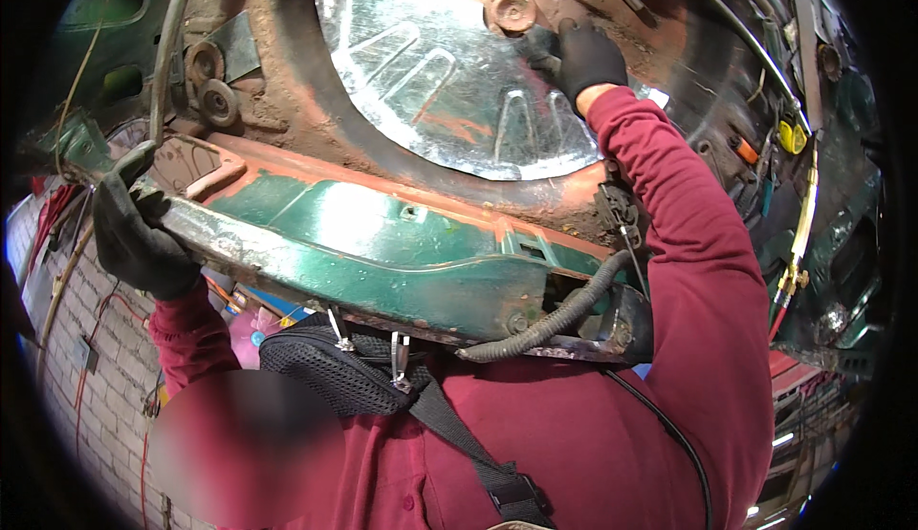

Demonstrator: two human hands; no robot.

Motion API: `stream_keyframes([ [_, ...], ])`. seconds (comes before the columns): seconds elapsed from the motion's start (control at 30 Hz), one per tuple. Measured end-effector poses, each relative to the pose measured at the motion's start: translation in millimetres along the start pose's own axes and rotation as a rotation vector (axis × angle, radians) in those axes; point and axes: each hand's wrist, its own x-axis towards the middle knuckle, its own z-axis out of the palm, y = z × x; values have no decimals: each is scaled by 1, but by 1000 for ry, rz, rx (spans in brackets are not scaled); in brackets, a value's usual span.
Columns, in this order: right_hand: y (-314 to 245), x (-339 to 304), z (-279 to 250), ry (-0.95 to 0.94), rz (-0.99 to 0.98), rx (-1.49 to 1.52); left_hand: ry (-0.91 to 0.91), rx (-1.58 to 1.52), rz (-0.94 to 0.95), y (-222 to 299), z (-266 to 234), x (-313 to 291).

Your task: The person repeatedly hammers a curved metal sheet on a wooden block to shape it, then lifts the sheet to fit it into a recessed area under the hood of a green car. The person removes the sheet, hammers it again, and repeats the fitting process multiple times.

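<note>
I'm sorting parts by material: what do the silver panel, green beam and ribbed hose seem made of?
Silver panel: probably bare sheet metal; bright, mottled, with pressed ribs.
Green beam: likely painted metal; glossy colour, scuffed edges.
Ribbed hose: matte grey, perhaps plastic or rubber, judging by its bend and ridges.

Our left hand [143, 234] at left end of beam [411, 267]; our right hand [588, 57] at upper right of sheet [421, 81], near knob [513, 14]. Beam between us and sheet. Hose [564, 318] at beam's right. Two discs [219, 103] left of sheet.
</note>
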Motion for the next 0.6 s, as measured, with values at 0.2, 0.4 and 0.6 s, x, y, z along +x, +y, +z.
stream_keyframes([
  [0.2,0,-3,-1,-8,12,-12,132,-263,-324,15,8,4],
  [0.4,-2,1,-3,-31,28,-6,224,-482,-692,30,6,14],
  [0.6,-5,0,-5,-69,59,-52,164,-467,-610,26,7,3],
])
